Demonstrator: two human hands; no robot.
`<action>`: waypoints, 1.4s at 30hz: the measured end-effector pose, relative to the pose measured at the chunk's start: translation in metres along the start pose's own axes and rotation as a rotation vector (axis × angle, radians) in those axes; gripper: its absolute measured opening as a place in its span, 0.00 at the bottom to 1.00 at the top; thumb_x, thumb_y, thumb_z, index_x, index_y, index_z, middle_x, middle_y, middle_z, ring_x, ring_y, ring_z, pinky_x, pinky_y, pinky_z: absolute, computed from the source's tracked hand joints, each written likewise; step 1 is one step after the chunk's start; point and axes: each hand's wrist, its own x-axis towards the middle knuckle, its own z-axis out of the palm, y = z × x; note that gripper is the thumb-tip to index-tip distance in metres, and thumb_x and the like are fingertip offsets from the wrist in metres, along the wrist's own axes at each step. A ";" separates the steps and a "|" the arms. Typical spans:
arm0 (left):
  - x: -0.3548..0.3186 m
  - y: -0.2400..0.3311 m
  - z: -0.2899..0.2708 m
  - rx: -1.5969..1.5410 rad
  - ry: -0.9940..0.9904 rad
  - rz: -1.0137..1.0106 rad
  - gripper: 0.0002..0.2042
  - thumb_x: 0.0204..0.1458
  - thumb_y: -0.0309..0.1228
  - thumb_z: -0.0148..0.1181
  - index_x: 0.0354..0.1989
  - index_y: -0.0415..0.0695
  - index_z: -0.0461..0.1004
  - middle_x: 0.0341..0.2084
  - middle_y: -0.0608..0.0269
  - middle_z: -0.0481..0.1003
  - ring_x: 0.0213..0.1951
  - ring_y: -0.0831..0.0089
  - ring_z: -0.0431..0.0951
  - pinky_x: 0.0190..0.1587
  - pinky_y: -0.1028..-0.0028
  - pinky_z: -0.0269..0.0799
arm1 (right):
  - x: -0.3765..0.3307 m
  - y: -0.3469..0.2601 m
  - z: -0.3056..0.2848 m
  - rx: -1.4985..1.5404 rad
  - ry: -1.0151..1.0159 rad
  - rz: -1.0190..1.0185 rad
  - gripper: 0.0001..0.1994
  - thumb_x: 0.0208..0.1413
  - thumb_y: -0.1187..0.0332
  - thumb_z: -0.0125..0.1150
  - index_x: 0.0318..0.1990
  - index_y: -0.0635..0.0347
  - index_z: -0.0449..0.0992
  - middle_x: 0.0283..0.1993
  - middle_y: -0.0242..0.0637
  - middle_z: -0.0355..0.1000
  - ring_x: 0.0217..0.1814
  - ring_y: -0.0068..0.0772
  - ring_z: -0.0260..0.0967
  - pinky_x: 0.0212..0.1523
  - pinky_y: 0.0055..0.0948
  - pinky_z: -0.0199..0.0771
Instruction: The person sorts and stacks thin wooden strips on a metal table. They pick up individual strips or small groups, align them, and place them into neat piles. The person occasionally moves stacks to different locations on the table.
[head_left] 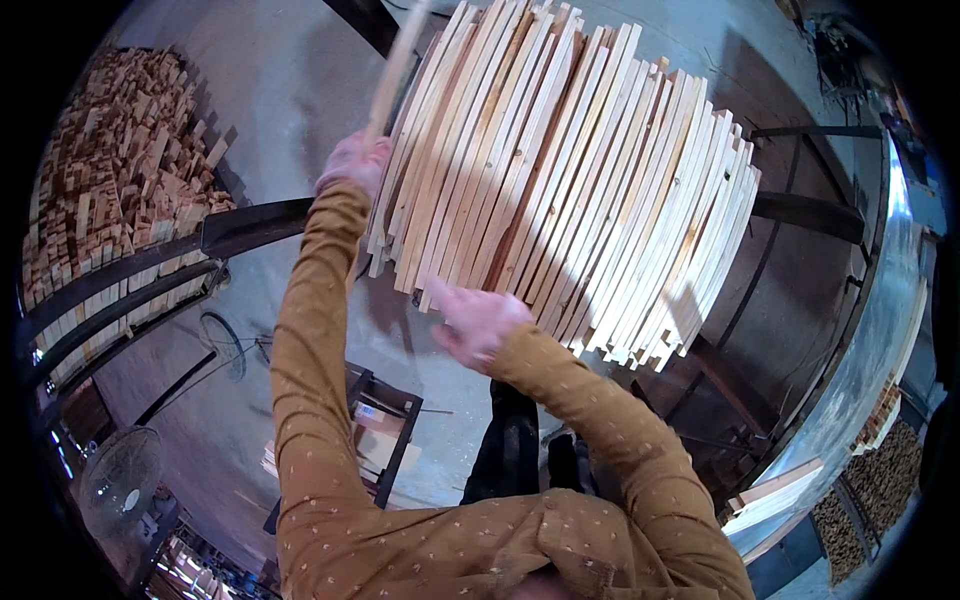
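A row of long pale wooden strips lies side by side in front of me, their near ends uneven. My left hand is closed around a single wooden strip at the left edge of the row. That strip slants up and away, slightly blurred, and its far end runs out of view. By the near ends at the left part of the row is my right hand, its fingers apart and nothing in it. Whether its fingertips touch the strips I cannot tell.
Dark metal bars reach out beside the row, with another bar at right. Many short wood pieces are heaped at far left. A fan stands lower left, a dark-framed stand near my left arm, and a shiny metal surface at right.
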 end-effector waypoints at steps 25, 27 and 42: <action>-0.030 0.080 0.075 0.280 0.339 -0.044 0.25 0.63 0.50 0.41 0.38 0.40 0.77 0.37 0.41 0.78 0.39 0.49 0.79 0.43 0.56 0.73 | -0.201 0.065 0.172 0.486 0.210 0.464 0.31 0.59 0.58 0.56 0.67 0.63 0.57 0.38 0.49 0.74 0.41 0.50 0.73 0.44 0.40 0.74; -0.010 0.052 0.065 0.070 0.310 0.050 0.25 0.63 0.51 0.41 0.42 0.41 0.77 0.42 0.42 0.77 0.46 0.46 0.77 0.48 0.54 0.72 | -0.199 0.066 0.169 0.527 0.154 0.530 0.31 0.60 0.54 0.52 0.67 0.62 0.57 0.41 0.50 0.75 0.45 0.53 0.73 0.46 0.43 0.73; -0.024 0.053 0.063 -0.336 0.262 0.467 0.22 0.58 0.43 0.56 0.54 0.42 0.66 0.45 0.50 0.70 0.44 0.56 0.71 0.45 0.62 0.67 | -0.260 0.069 0.181 0.359 0.216 0.765 0.33 0.59 0.53 0.48 0.70 0.59 0.54 0.62 0.52 0.67 0.62 0.50 0.67 0.63 0.40 0.67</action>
